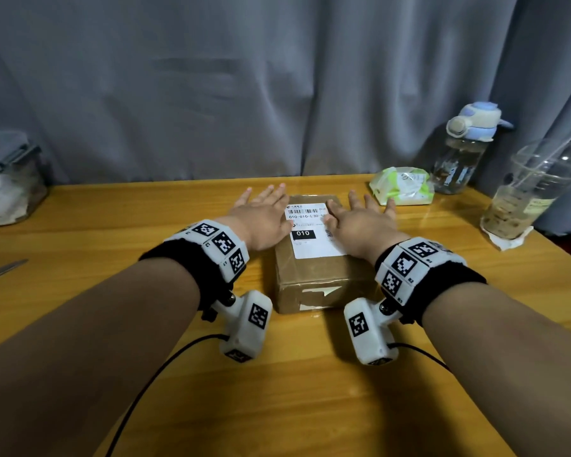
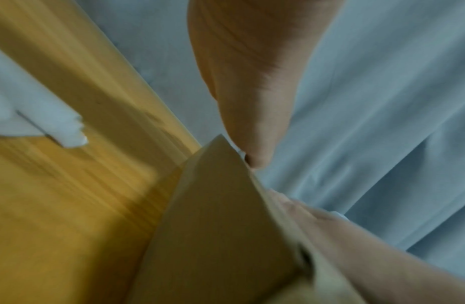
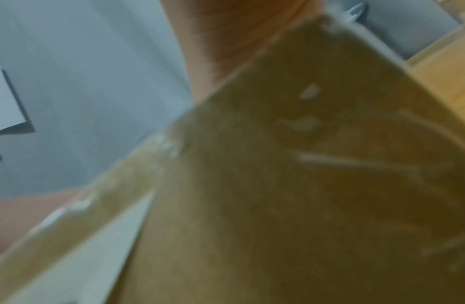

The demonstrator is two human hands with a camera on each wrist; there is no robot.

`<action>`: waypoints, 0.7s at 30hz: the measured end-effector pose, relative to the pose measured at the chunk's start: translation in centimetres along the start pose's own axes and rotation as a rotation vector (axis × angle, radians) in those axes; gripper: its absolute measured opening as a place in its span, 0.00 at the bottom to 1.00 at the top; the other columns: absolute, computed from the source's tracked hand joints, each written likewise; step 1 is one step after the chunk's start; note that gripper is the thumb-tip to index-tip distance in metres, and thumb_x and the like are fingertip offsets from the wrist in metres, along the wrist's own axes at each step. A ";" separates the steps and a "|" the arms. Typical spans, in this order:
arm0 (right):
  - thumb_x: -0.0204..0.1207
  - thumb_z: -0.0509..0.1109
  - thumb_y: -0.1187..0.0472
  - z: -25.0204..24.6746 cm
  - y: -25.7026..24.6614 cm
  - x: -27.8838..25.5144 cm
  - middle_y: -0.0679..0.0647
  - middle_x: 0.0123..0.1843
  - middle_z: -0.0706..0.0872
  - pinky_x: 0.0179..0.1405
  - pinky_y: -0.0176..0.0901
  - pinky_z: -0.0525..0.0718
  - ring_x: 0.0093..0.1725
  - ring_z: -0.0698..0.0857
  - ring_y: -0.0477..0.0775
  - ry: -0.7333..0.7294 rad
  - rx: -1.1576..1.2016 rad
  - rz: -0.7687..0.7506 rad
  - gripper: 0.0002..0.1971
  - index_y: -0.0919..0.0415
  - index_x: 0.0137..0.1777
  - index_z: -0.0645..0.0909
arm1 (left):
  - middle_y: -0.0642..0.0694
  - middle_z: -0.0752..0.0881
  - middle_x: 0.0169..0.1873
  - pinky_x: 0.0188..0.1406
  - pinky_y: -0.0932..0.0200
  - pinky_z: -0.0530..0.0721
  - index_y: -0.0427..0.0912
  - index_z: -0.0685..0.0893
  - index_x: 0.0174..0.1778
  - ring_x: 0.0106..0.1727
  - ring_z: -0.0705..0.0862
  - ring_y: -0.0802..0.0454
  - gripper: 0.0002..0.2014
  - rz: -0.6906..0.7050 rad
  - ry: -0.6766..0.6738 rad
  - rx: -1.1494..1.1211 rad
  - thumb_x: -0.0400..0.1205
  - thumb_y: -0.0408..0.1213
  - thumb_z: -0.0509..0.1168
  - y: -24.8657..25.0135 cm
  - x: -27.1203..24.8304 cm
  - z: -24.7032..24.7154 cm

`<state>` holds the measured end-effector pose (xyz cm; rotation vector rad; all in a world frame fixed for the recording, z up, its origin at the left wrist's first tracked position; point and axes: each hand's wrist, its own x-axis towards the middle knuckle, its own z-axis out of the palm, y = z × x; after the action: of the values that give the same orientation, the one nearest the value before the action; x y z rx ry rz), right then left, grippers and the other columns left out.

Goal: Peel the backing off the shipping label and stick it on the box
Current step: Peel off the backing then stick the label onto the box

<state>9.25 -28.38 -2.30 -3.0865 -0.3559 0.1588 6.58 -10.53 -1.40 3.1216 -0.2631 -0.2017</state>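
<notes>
A brown cardboard box (image 1: pixel 310 278) lies mid-table with a white shipping label (image 1: pixel 314 240) flat on its top. The label shows a barcode and a black "010" patch. My left hand (image 1: pixel 264 212) lies flat over the box's left top edge, fingers straight and spread. My right hand (image 1: pixel 360 216) lies flat over the label's right side, fingers straight. The left wrist view shows the box side (image 2: pixel 221 216) with a finger (image 2: pixel 252 123) above it. The right wrist view is blurred: the box side (image 3: pixel 291 185) fills it and the palm (image 3: pixel 226 41) presses its upper edge.
A wooden table (image 1: pixel 277 390) carries a wet-wipe pack (image 1: pixel 401 186), a water bottle (image 1: pixel 462 150) and a plastic cup with a straw (image 1: pixel 528 192) at the right. A clear container (image 1: pixel 9 179) stands far left, a metal blade (image 1: pixel 2 270) near the left edge. A grey curtain (image 1: pixel 244 77) hangs behind.
</notes>
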 end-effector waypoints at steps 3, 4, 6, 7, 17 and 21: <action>0.84 0.43 0.46 0.4 -0.4 -0.2 0.49 0.87 0.45 0.80 0.67 0.35 0.85 0.42 0.56 0.025 0.069 -0.189 0.25 0.43 0.81 0.52 | 0.46 0.54 0.84 0.82 0.55 0.49 0.43 0.53 0.82 0.84 0.54 0.50 0.28 0.116 0.103 -0.155 0.85 0.40 0.50 2.0 0.0 0.4; 0.84 0.43 0.46 0.5 -0.2 -0.3 0.47 0.86 0.46 0.80 0.67 0.35 0.85 0.42 0.54 -0.009 0.103 -0.222 0.25 0.42 0.81 0.53 | 0.46 0.57 0.83 0.81 0.56 0.49 0.44 0.54 0.82 0.84 0.55 0.50 0.27 0.120 0.075 -0.203 0.86 0.41 0.49 2.3 0.0 0.7; 0.84 0.42 0.43 0.4 0.4 -0.4 0.43 0.86 0.46 0.79 0.69 0.34 0.85 0.41 0.54 -0.084 0.121 -0.216 0.25 0.39 0.81 0.51 | 0.48 0.53 0.84 0.81 0.54 0.44 0.45 0.52 0.82 0.84 0.50 0.53 0.28 0.106 -0.013 -0.210 0.86 0.49 0.47 2.1 -0.1 1.0; 0.83 0.42 0.41 0.3 0.7 -0.5 0.41 0.86 0.45 0.79 0.70 0.33 0.85 0.41 0.55 -0.112 0.105 -0.202 0.25 0.37 0.80 0.50 | 0.48 0.50 0.84 0.82 0.53 0.42 0.45 0.50 0.82 0.84 0.47 0.53 0.30 0.104 -0.061 -0.195 0.86 0.52 0.47 1.8 -0.1 0.9; 0.73 0.51 0.29 0.1 2.3 -3.3 0.45 0.86 0.39 0.80 0.68 0.37 0.85 0.39 0.58 -0.189 0.197 -0.114 0.32 0.27 0.78 0.48 | 0.53 0.37 0.83 0.82 0.40 0.38 0.48 0.37 0.82 0.83 0.36 0.53 0.44 0.026 -0.214 -0.139 0.77 0.66 0.49 0.4 -1.7 0.8; 0.72 0.53 0.29 0.0 3.0 -4.4 0.48 0.86 0.39 0.80 0.70 0.38 0.85 0.40 0.61 -0.221 0.217 -0.090 0.33 0.26 0.77 0.48 | 0.53 0.36 0.83 0.82 0.39 0.39 0.49 0.36 0.82 0.84 0.38 0.50 0.44 -0.003 -0.218 -0.160 0.78 0.66 0.50 0.6 -3.0 1.1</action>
<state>5.71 -32.31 -1.96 -2.8377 -0.4500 0.5023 3.39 -10.57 -2.08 2.9419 -0.2303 -0.5361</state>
